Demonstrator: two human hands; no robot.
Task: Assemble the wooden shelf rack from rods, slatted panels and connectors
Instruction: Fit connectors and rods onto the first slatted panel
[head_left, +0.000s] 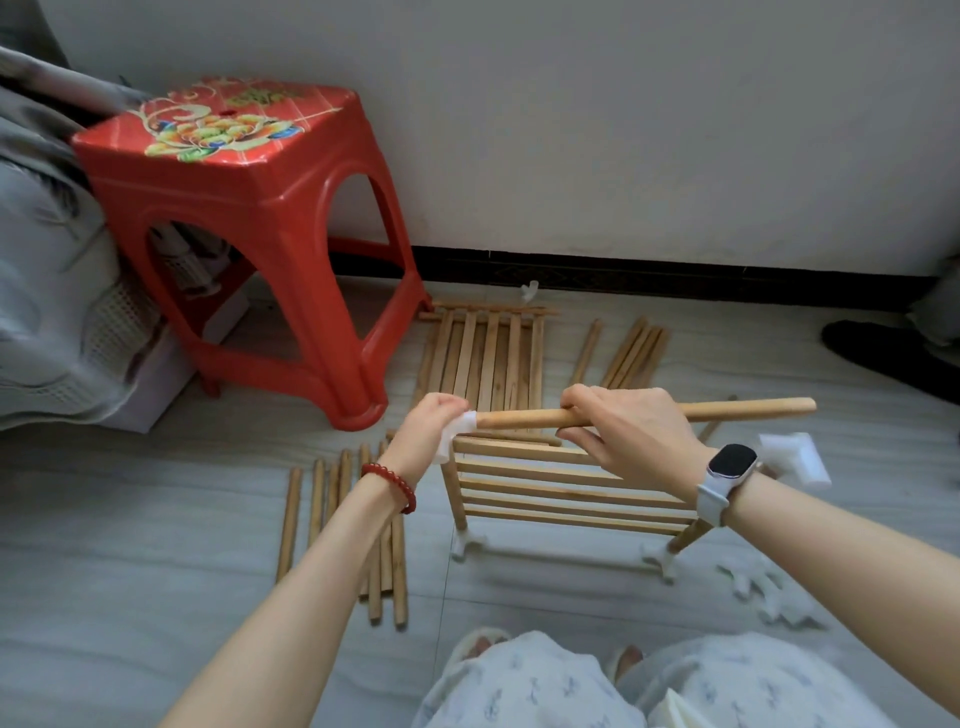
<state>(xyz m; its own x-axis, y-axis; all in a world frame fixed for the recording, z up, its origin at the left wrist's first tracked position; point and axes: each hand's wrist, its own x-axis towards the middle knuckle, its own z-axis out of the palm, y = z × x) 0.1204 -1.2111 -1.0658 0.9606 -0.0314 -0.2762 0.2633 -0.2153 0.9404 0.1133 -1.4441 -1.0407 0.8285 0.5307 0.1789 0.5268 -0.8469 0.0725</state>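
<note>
My right hand (623, 431) grips the rod (727, 409) level so my left hand (434, 423) can pinch the white connector (460, 428) onto its end.

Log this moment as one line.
step: fitting connector on rod | left hand: grips white connector | right hand: holds rod | below: partly built rack

Left hand (434, 421) hides most of the connector (460, 434).

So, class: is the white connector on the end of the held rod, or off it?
On: the white connector caps the rod's left end, gripped by the left hand.
</note>
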